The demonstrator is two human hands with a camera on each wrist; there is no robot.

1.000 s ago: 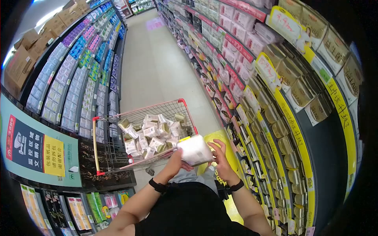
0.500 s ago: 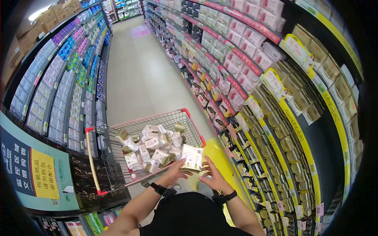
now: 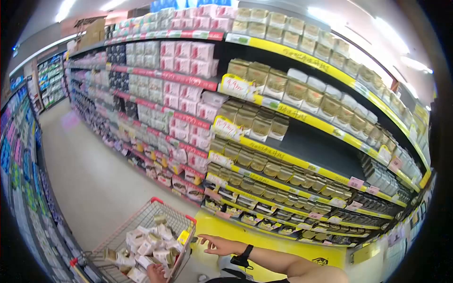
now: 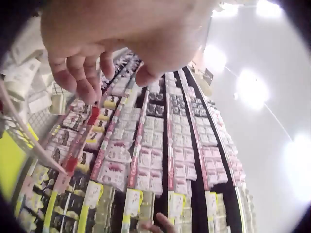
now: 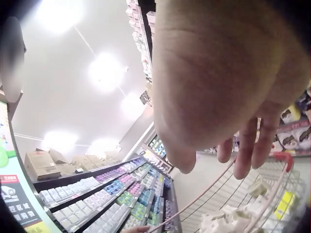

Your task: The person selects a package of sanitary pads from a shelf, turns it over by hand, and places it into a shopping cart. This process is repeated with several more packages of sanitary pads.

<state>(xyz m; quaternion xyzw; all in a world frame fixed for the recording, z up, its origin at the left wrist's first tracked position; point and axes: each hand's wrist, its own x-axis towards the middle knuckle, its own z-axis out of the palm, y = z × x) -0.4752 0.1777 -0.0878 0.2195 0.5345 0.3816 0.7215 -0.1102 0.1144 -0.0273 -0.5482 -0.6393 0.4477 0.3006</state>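
A wire shopping cart with red corners holds a heap of white and gold packs. My left hand is over the near side of the heap in the head view, partly cut off by the frame's bottom. The left wrist view shows that hand with loosely bent fingers and nothing between fingers and thumb. To the right of the cart, my right hand is held out with its fingers spread toward the cart's edge. No pack is in it, and in the right wrist view its fingers hang loose above the cart.
Tall shelving with gold and pink packs runs along the right, above a yellow floor panel. Another stocked shelf stands at the left. A pale aisle floor stretches between them. A yellow label sits at the cart's side.
The white and gold pack earlier held at the cart's edge has left my hands. My hands have moved apart, the left over the heap. The head view has turned right and up toward the shelves.
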